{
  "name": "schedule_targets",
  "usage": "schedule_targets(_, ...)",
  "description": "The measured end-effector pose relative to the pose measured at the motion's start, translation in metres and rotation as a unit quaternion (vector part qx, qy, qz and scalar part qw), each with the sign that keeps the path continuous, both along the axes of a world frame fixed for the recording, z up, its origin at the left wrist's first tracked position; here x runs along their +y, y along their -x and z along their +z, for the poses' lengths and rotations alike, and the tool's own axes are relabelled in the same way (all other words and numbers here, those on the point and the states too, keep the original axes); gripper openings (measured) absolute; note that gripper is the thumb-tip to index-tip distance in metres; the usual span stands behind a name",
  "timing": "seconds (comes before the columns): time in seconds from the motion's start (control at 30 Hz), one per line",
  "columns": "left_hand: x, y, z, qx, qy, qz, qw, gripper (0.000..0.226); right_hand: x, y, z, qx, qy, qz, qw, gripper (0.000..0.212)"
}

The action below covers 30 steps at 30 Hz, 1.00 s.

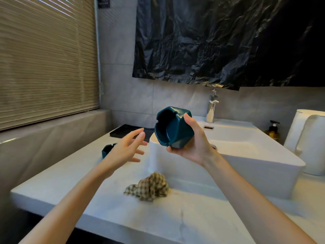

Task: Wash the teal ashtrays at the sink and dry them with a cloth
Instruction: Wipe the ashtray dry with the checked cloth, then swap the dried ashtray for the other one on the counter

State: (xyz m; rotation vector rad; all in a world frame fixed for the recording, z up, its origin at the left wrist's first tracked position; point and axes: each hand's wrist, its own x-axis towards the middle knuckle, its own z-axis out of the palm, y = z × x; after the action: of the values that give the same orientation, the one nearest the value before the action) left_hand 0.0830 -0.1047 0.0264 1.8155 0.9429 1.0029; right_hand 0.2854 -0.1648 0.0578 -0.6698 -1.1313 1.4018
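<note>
A glossy teal ceramic ashtray (pixel 173 128) is gripped, tilted, by the right hand (pixel 191 145) above the left rim of the white rectangular basin (pixel 228 176). The left hand (pixel 124 150) is spread wide, empty. Washing is perhaps done, but wetness cannot be judged. A second teal ashtray (pixel 106 150) and the crumpled checked cloth (pixel 149 187) lie apart on the pale counter (pixel 79 187), with open room between.
</note>
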Motion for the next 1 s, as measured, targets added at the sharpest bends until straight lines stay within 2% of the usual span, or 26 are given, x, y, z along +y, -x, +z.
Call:
schedule_targets(0.07, -0.005, 0.006, 0.013, -0.035, -0.044, 0.0, 0.998, 0.046, 0.002, 0.013, 0.0, -0.023, 0.014, 0.012, 1.0, 0.042)
schedule_targets(0.2, 0.0, 0.032, 0.025, -0.012, -0.192, 0.042, 0.98, 0.05, 0.008, 0.041, 0.0, -0.074, 0.053, 0.049, 0.995, 0.038)
schedule_targets(0.33, 0.004, 0.06, 0.027, -0.003, -0.231, 0.032, 0.972, 0.033, 0.021, 0.069, -0.006, -0.085, 0.084, 0.13, 0.984, 0.046)
schedule_targets(0.4, 0.007, 0.075, 0.023, 0.0, -0.253, 0.051, 0.966, 0.032, 0.032, 0.084, -0.011, -0.075, 0.1, 0.181, 0.975, 0.055)
schedule_targets(0.53, 0.02, 0.109, 0.014, 0.079, -0.288, 0.123, 0.946, 0.03, 0.056, 0.116, -0.023, -0.041, 0.143, 0.267, 0.952, 0.069)
schedule_targets(0.63, 0.034, 0.135, 0.007, 0.139, -0.266, 0.154, 0.941, 0.024, 0.076, 0.138, -0.034, -0.078, 0.172, 0.296, 0.936, 0.08)
schedule_targets(0.73, 0.049, 0.161, -0.004, 0.194, -0.223, 0.186, 0.937, 0.023, 0.099, 0.153, -0.04, -0.178, 0.192, 0.288, 0.921, 0.09)
schedule_targets(0.83, 0.063, 0.183, -0.016, 0.265, -0.181, 0.227, 0.92, 0.027, 0.117, 0.173, -0.039, -0.373, 0.12, 0.136, 0.91, 0.08)
schedule_targets(0.9, 0.071, 0.195, -0.024, 0.3, -0.149, 0.246, 0.909, 0.026, 0.127, 0.188, -0.04, -0.496, 0.039, 0.043, 0.867, 0.071)
schedule_targets(1.0, 0.083, 0.209, -0.036, 0.332, -0.103, 0.259, 0.901, 0.023, 0.144, 0.207, -0.048, -0.619, -0.047, 0.018, 0.784, 0.046)
